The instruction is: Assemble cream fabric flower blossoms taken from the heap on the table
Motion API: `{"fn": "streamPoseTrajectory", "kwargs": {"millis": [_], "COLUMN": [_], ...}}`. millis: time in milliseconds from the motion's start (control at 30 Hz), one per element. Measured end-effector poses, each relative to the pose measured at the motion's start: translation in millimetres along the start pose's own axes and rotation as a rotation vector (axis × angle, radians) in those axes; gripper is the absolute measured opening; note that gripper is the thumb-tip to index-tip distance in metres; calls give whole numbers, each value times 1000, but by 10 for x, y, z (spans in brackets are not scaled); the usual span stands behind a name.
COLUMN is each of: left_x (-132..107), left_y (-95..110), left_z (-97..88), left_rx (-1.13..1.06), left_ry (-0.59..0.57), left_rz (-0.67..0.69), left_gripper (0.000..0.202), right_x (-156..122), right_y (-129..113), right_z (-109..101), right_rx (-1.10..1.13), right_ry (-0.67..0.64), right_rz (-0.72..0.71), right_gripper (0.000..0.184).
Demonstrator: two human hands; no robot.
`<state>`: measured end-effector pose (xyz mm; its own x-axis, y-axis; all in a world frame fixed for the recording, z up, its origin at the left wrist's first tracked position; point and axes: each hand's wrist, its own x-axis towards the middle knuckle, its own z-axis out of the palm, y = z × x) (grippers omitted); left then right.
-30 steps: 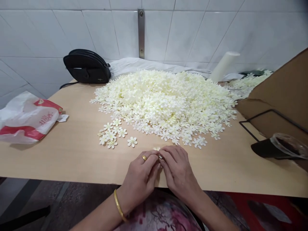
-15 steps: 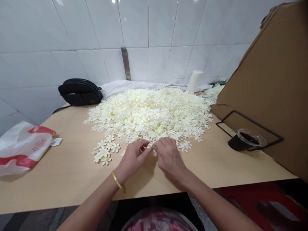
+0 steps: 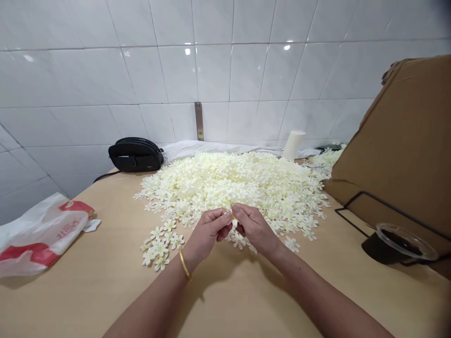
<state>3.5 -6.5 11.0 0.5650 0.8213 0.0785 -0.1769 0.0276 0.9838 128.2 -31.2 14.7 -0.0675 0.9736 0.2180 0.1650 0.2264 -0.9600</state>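
My left hand (image 3: 208, 231) and my right hand (image 3: 254, 226) meet fingertip to fingertip above the near edge of the flower heap. Between the pinched thumbs and fingers shows a small cream artificial flower (image 3: 234, 222), mostly covered by the fingers. Both hands are closed on it. Behind them spreads a big heap of cream-white artificial flowers (image 3: 225, 178). Left of my left wrist, which wears a gold bangle, a small cluster of flowers (image 3: 160, 247) lies on the table. Several loose petals rest just below my fingers.
A black pouch (image 3: 136, 157) stands at the back left, and a red-and-white plastic bag (image 3: 45, 234) lies at the left. To the right are a cup of dark drink (image 3: 394, 246) in a wire holder and a cardboard box (image 3: 401, 155). A white cone (image 3: 293, 146) stands behind the heap.
The camera view has tilted upward, so more wall shows. My hands have risen off the table with the flower pinched between them, fingertips turned more upward.
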Motion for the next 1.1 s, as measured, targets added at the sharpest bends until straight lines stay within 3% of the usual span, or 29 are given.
{"fn": "streamPoseTrajectory", "kwargs": {"millis": [100, 167, 333, 467, 567, 633, 767, 833, 967, 1100], "left_x": [17, 43, 88, 87, 90, 92, 75, 55, 22, 27], "left_y": [-77, -109, -130, -150, -178, -187, -151, -117, -72, -73], "left_z": [-41, -58, -112, -134, -97, -60, -9, -2, -19, -72], "left_rx": [-200, -300, -623, -744, -657, -475, -157, -149, -63, 34], "left_ry": [-12, -8, -73, -145, -102, 4, 258, 242, 110, 207], "left_rz": [-60, -98, -314, -395, -449, -440, -155, -66, -38, -1], "left_gripper": [32, 30, 25, 18, 16, 17, 20, 22, 30, 23], "right_x": [15, 23, 23, 25, 28, 29, 40, 49, 63, 64], "right_y": [102, 126, 80, 65, 86, 103, 134, 158, 211, 216], "right_z": [81, 98, -1, -114, -139, -128, -95, -91, -98, -95], "right_rx": [295, 321, -9, -157, -196, -187, -83, 33, 250, 433], "right_ry": [0, -13, 94, -90, -105, -47, 33, -5, -120, -201], "right_rz": [82, 81, -74, -216, -251, -235, -162, -70, 140, 253], "right_gripper": [35, 36, 30, 28, 20, 15, 10, 14, 21, 20]}}
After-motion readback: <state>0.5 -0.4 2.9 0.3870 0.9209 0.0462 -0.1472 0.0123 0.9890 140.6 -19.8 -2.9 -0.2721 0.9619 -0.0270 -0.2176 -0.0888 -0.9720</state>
